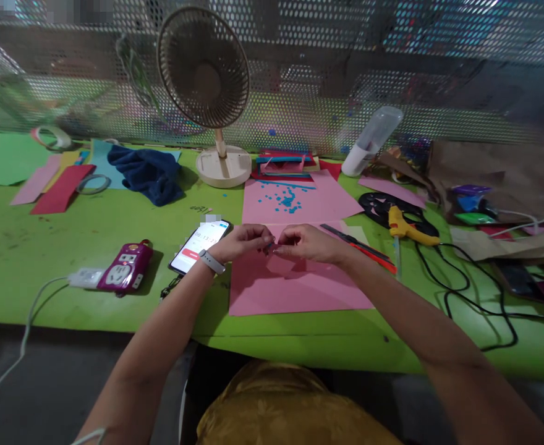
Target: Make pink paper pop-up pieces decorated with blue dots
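Above the pink sheet (272,303), my left hand (248,241) and my right hand (303,241) meet almost fingertip to fingertip. Both are closed in a pinch. Between them is something tiny with a dark or bluish tint, too small to name. A small pale pink patch shows just under the fingers; I cannot tell whether it is held. Small blue paper bits (289,199) lie scattered on the sheet's far half. A black-and-orange tool (360,247), partly behind my right wrist, lies at the sheet's right side.
To the left are a lit phone (200,246), a purple power adapter (124,267) and a navy cloth (149,173). A fan (224,167) stands behind. Paper strips (284,164) are stacked at the back. On the right, a yellow glue gun (408,228) trails a black cord beside brown paper (499,167).
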A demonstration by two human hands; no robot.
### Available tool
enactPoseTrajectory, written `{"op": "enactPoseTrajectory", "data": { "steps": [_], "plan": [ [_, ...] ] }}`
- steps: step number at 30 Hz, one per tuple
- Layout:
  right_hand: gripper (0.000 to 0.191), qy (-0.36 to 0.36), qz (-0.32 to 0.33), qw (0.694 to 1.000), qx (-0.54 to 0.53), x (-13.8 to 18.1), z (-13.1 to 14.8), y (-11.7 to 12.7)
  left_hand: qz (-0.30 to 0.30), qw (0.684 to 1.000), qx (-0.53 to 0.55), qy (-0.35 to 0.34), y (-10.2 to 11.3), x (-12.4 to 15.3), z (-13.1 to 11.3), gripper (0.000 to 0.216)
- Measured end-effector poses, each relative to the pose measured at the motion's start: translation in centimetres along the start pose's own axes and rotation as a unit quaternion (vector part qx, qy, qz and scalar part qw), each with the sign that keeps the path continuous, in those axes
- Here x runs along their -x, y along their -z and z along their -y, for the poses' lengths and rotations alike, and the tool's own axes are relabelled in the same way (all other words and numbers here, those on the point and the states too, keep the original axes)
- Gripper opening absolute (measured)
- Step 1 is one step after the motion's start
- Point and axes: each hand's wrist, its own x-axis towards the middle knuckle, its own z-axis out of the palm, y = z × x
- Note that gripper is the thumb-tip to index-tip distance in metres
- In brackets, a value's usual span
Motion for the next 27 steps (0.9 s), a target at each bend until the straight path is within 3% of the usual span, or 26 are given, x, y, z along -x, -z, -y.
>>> {"op": "enactPoseTrajectory", "data": {
  "steps": [5,9,14,20,23,27],
  "plan": [
    [0.029,0.017,-0.032,0.998,0.056,0.4,0.9,0.0,-0.029,0.999,-0.014,-0.013,0.1,0.0,-0.1,0.043],
    [0.026,0.049,-0.066,0.988,0.135,0.4,1.7,0.5,-0.157,0.987,-0.033,-0.028,0.5,-0.3,0.1,0.043],
    [0.019,0.124,-0.092,0.946,0.284,-1.8,1.0,1.3,-0.314,0.949,-0.006,-0.041,1.4,-0.7,0.8,0.041],
    [0.027,0.063,-0.048,0.927,0.368,-4.1,-1.1,1.1,-0.323,0.946,0.018,-0.018,1.5,-0.8,1.1,0.041],
    [0.029,0.091,-0.109,0.935,0.326,-3.4,-1.2,1.8,-0.322,0.946,0.018,-0.018,1.4,-0.8,0.9,0.043],
    [0.026,0.140,-0.216,0.928,0.270,0.1,-0.9,4.0,-0.306,0.952,0.005,-0.020,1.1,-0.7,0.5,0.045]
  ]
}}
